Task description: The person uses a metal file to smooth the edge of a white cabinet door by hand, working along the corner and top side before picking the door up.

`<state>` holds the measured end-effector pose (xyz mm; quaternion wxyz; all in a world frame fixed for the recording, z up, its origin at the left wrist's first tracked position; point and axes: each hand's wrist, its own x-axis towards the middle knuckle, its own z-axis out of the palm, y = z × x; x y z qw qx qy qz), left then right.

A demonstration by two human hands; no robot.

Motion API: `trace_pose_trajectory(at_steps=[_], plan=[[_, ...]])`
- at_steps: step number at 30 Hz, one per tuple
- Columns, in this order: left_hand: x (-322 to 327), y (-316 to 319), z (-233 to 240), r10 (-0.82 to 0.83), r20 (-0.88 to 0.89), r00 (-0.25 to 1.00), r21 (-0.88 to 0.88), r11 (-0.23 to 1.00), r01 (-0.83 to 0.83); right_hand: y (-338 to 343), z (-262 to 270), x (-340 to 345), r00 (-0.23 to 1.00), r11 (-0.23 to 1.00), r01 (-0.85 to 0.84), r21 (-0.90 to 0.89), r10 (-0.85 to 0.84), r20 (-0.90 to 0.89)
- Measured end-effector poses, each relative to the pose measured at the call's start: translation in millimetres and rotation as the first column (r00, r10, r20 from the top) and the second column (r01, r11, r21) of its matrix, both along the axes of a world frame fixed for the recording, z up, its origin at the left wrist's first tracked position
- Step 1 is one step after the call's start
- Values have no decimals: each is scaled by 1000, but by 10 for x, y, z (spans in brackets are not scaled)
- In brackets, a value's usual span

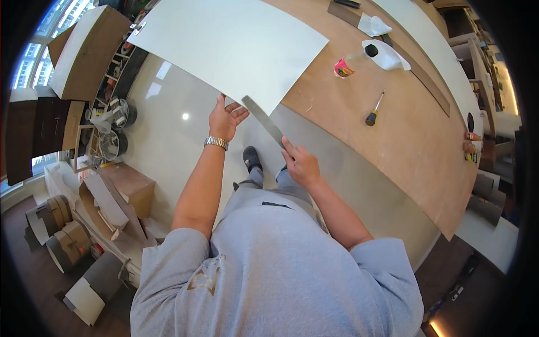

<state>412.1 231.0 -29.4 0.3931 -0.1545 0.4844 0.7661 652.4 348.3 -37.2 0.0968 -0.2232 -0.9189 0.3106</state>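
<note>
My right hand [302, 165] grips one end of a flat metal file [265, 122]. The file's far end lies at the near edge of a white panel [236, 46], close to its front corner. My left hand [226, 122] is at the same edge, left of the file, its thumb against the edge and its fingers spread. Whether those fingers bear any of the panel's weight cannot be told. A metal hinge [138, 28] is fixed at the panel's left corner. The panel rests partly on a brown board-topped table [404, 164] and overhangs the floor.
On the table are a screwdriver [374, 110], a clear bottle with a black cap [351, 63], white crumpled sheets [385, 55] and a long brown strip [425, 90]. Buckets [113, 143] and cardboard boxes [128, 185] stand at left. My shoe [252, 158] is on the glossy floor.
</note>
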Motion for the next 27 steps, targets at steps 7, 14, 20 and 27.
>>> trace_pose_trajectory(at_steps=[7, 14, 20, 27], plan=[[17, 26, -120, -26, -36, 999, 77, 997, 29, 228, 33, -469, 996, 994, 64, 84, -69, 54], [167, -46, -144, -23, 8, 1000, 76, 997, 22, 85, 190, -519, 993, 996, 72, 50, -76, 89], [486, 88, -112, -247, -12, 969, -22, 969, 246, 469, 28, -494, 977, 989, 149, 22, -143, -159], [531, 165, -68, -358, -224, 906, -207, 926, 315, 258, 176, 40, 980, 976, 198, -91, -197, 25]])
